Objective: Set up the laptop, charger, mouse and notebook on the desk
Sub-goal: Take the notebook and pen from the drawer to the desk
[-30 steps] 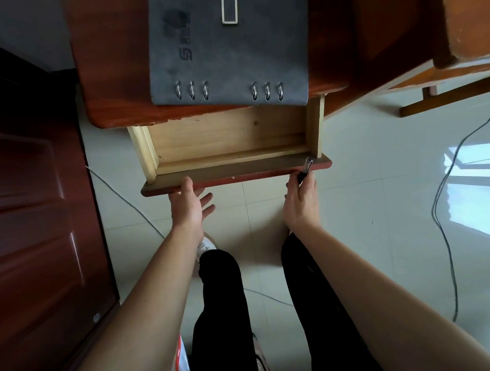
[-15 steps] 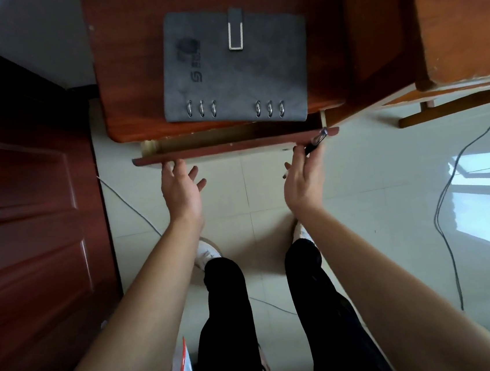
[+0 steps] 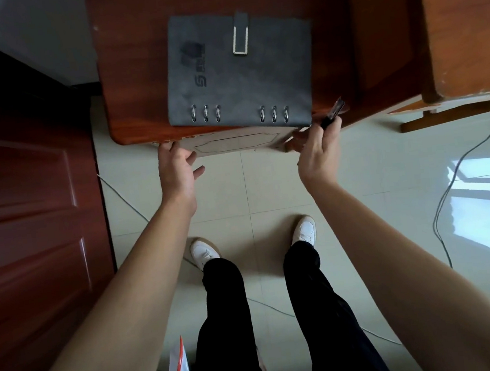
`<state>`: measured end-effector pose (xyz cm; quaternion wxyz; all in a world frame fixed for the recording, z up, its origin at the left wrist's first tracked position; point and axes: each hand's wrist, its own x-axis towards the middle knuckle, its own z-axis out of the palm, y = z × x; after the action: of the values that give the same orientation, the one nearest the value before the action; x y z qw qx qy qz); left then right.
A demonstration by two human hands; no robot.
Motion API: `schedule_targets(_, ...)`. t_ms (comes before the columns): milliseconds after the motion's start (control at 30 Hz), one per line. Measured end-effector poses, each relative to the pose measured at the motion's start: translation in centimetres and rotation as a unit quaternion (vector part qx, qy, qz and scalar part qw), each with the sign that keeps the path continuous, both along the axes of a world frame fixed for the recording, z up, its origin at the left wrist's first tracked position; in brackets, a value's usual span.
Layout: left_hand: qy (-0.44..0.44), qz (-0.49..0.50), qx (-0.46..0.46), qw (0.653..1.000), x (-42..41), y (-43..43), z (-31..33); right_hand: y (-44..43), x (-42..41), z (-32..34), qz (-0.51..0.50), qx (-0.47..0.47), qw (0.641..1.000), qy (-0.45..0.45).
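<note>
A grey ring-bound notebook [image 3: 240, 71] with a strap clasp lies on the reddish wooden desk [image 3: 132, 76], its ring edge overhanging the desk's front. Below it the drawer front [image 3: 233, 142] sits pushed in against the desk. My left hand [image 3: 177, 171] presses the drawer's left end with relaxed fingers. My right hand [image 3: 319, 153] is at the drawer's right end and pinches a small dark pen-like object [image 3: 333, 114] between its fingers. No laptop, charger or mouse is in view.
A dark red door [image 3: 28, 208] stands at the left. Another wooden piece of furniture [image 3: 463, 26] is at the upper right. Cables [image 3: 440, 210] trail over the tiled floor. An orange-and-white bag [image 3: 178, 370] lies by my legs.
The open drawer has been pushed in until shut, both hands moving forward with it. My right hand has kept the small dark object throughout.
</note>
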<state>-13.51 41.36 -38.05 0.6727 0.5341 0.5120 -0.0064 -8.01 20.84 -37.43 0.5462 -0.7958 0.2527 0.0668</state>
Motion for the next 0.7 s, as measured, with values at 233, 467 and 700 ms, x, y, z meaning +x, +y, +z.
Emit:
schedule_targets(233, 0.017, 0.032, -0.154, 0.987, 1.6, -3.8, 2.4, 0.7, -0.7, 2.1, 0.015, -0.031, 0.999, 0.011)
schedule_targets(467, -0.004, -0.038, -0.193, 0.980, 3.4, -5.4, 3.2, -0.9, -2.7, 1.6, 0.169, -0.051, 0.984, -0.001)
schedule_targets(700, -0.007, -0.086, -0.145, 0.986, 2.0, -3.7, 2.9, -2.0, -1.8, 0.6, 0.094, -0.044, 0.995, 0.005)
